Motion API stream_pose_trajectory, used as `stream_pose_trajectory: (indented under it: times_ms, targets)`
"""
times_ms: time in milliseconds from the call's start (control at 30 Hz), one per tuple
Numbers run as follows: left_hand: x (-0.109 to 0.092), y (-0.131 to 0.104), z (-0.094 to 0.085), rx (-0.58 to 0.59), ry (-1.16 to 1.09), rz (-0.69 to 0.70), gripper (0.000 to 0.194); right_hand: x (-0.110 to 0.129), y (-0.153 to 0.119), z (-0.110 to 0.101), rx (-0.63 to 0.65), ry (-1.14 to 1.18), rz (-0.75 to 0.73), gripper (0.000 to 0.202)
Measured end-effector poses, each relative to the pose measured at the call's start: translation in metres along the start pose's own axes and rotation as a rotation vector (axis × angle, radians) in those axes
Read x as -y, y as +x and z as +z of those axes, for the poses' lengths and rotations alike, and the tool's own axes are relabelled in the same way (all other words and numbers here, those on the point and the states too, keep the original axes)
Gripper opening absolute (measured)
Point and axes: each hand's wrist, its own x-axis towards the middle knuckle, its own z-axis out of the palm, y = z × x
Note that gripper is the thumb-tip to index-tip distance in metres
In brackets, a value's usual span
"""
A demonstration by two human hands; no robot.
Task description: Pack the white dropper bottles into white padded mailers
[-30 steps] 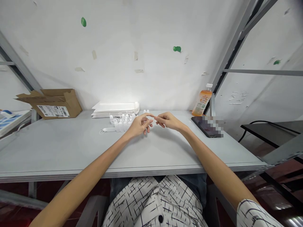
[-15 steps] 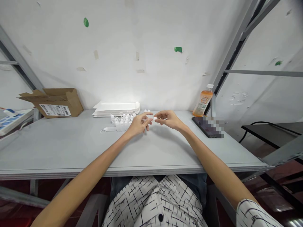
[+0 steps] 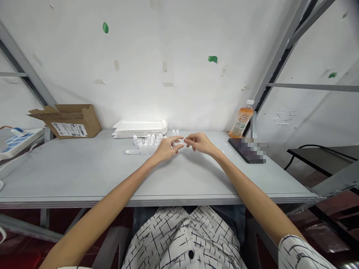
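My left hand [image 3: 166, 148] holds a small whitish, partly see-through piece [image 3: 178, 144] crosswise between thumb and fingers. At its right end, the thumb and fingertips of my right hand [image 3: 198, 143] are pinched together; the fingers partly hide what they grip. Both hands are just above the table, close together. Left of my left hand stands a cluster of small white bottle-like pieces [image 3: 146, 147], some with thin loops. One such piece [image 3: 132, 152] lies on its side with its loop to the left. Behind the hands, a few small white pieces [image 3: 175, 132] stand near the wall.
A stack of flat white sheets or trays [image 3: 137, 129] lies against the wall, with an open cardboard box [image 3: 74, 123] farther left. On the right are an orange drink bottle [image 3: 241, 121] and a dark phone [image 3: 243, 151]. A power strip [image 3: 21, 141] sits far left.
The piece in my left hand now lies crosswise and shows more clearly between the fingers. My right fingers have closed in toward it. The whole view has shifted slightly.
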Motion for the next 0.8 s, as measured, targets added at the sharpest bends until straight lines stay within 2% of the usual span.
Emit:
stream_pose_trajectory:
  times_ms: [167, 333, 467, 567, 667, 800]
  targets:
    - [-0.003, 0.000, -0.002, -0.030, 0.102, 0.026, 0.038, 0.005, -0.003, -0.004, 0.016, 0.094, -0.018, 0.022]
    - [0.000, 0.001, -0.003, -0.029, 0.155, 0.090, 0.035, 0.000, -0.001, -0.004, 0.057, 0.108, -0.038, 0.018]
    - [0.003, 0.001, -0.002, -0.033, 0.177, 0.102, 0.036, -0.002, 0.001, -0.006, 0.103, 0.145, -0.047, 0.019]
    - [0.003, 0.001, -0.002, -0.027, 0.190, 0.114, 0.036, 0.001, -0.001, -0.008, 0.153, 0.167, 0.011, 0.019]
    - [0.002, 0.000, -0.003, -0.017, 0.231, 0.156, 0.035, 0.005, -0.004, -0.010, 0.189, 0.195, 0.057, 0.020]
    - [0.000, -0.001, -0.006, -0.014, 0.343, 0.224, 0.033, 0.002, -0.003, -0.010, 0.212, 0.204, 0.045, 0.024]
